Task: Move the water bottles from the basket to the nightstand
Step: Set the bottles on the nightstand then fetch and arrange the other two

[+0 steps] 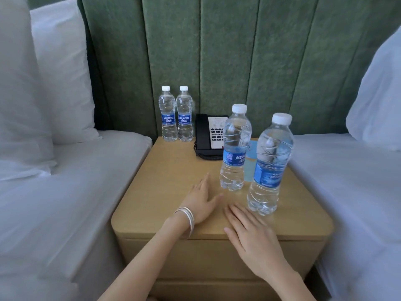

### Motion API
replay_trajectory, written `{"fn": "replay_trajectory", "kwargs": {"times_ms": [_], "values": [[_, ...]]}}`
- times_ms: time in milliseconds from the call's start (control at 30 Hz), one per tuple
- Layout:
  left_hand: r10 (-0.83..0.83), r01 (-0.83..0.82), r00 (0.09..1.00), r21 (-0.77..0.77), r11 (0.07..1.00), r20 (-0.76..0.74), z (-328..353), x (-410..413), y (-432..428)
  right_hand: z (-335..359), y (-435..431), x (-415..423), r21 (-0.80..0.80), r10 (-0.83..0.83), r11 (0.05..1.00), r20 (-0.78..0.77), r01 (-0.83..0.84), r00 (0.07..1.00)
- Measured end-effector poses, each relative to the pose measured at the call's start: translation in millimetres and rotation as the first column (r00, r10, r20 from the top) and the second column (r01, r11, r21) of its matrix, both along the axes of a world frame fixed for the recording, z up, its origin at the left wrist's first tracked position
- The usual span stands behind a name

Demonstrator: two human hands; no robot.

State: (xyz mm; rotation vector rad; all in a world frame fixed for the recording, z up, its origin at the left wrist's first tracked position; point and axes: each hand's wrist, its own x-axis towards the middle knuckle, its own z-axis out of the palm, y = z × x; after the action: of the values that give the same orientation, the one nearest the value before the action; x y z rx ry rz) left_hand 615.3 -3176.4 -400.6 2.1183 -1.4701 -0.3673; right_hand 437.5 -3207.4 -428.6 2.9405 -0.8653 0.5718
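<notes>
Several clear water bottles with blue labels and white caps stand upright on the wooden nightstand (169, 170). Two stand side by side at the back left, one (168, 115) beside the other (184, 115). A third bottle (235, 148) stands mid-right, and a fourth bottle (270, 166) nearer the front right. My left hand (200, 197), with silver bangles on the wrist, lies flat and empty just left of the third bottle. My right hand (252, 233) hovers flat over the front edge, just below the fourth bottle, touching nothing. No basket is in view.
A black desk phone (208, 135) sits at the back of the nightstand, with a light blue card (250, 161) behind the near bottles. White beds flank the nightstand, left bed (65, 192) and right bed (351, 192). A green padded headboard (227, 51) rises behind.
</notes>
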Motion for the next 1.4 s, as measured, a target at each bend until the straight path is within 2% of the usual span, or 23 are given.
{"fn": "replay_trajectory", "kwargs": {"times_ms": [100, 167, 333, 567, 633, 733, 800, 867, 900, 967, 1067, 1167, 1233, 1400], "values": [[0.014, -0.087, 0.94, -0.201, 0.976, -0.34, 11.7, -11.7, -29.0, -1.6, -0.2, -0.4, -0.002, -0.014, 1.0, 0.003, 0.014, 1.0], [0.021, -0.144, 0.917, -0.282, 0.948, -0.397, 14.9, -15.8, -48.7, -2.7, -1.2, -0.7, 0.008, -0.017, 1.0, 0.006, 0.017, 1.0], [0.126, -0.23, 0.942, -0.321, 0.919, -0.312, 15.2, -9.8, -67.4, -1.8, -1.5, 0.4, 0.023, -0.003, 1.0, -0.007, 0.003, 1.0], [0.088, -0.152, 0.974, -0.311, 0.938, -0.21, 14.1, 34.2, -42.1, -3.6, -2.9, 1.5, 0.01, 0.002, 1.0, -0.009, -0.002, 1.0], [0.06, -0.145, 0.961, -0.307, 0.941, -0.27, 11.5, 52.9, -30.4, -3.7, -2.6, 1.4, 0.025, 0.006, 1.0, -0.02, -0.006, 1.0], [-0.042, -0.129, 0.885, -0.33, 0.935, -0.464, 8.4, 73.5, -10.5, -3.2, -2.5, 1.3, 0.065, 0.013, 0.998, -0.037, -0.01, 0.999], [-0.057, -0.133, 0.861, -0.332, 0.934, -0.505, 6.1, 77.2, -3.5, -1.9, -0.7, 2.4, 0.07, -0.001, 0.998, -0.038, 0.004, 0.999], [-0.009, -0.179, 0.848, -0.302, 0.936, -0.53, 2.7, 73.1, -4.8, 2.7, 2.0, 6.4, 0.072, 0.006, 0.997, 0.007, -0.006, 1.0], [0.046, -0.221, 0.855, -0.283, 0.933, -0.517, 1.4, 69.3, -7.3, 6.8, 2.5, 9.7, 0.123, 0.022, 0.992, 0.011, -0.023, 1.0], [0.166, -0.318, 0.872, -0.277, 0.907, -0.461, 1.7, 61.7, -11.8, 17.7, 3.6, 20.5, 0.274, 0.06, 0.96, -0.017, -0.053, 0.998], [0.194, -0.329, 0.891, -0.288, 0.9, -0.411, 4.3, 59.4, -12.3, 25.8, 1.0, 43.8, 0.329, 0.06, 0.944, -0.09, -0.027, 0.994], [0.188, -0.316, 0.898, -0.286, 0.905, -0.398, 3.8, 68.7, -5.0, 21.7, -5.0, 55.3, 0.202, 0.039, 0.979, -0.181, -0.002, 0.983], [0.233, -0.384, 0.873, -0.309, 0.87, -0.428, 0.5, 77.7, 1.0, 15.9, -8.4, 56.6, 0.137, 0.072, 0.99, -0.185, -0.047, 0.98], [0.415, -0.565, 0.804, -0.332, 0.755, -0.425, -4.1, 94.7, 4.3, 11.5, -13.8, 59.1, 0.139, 0.1, 0.987, -0.181, -0.075, 0.978]]}}
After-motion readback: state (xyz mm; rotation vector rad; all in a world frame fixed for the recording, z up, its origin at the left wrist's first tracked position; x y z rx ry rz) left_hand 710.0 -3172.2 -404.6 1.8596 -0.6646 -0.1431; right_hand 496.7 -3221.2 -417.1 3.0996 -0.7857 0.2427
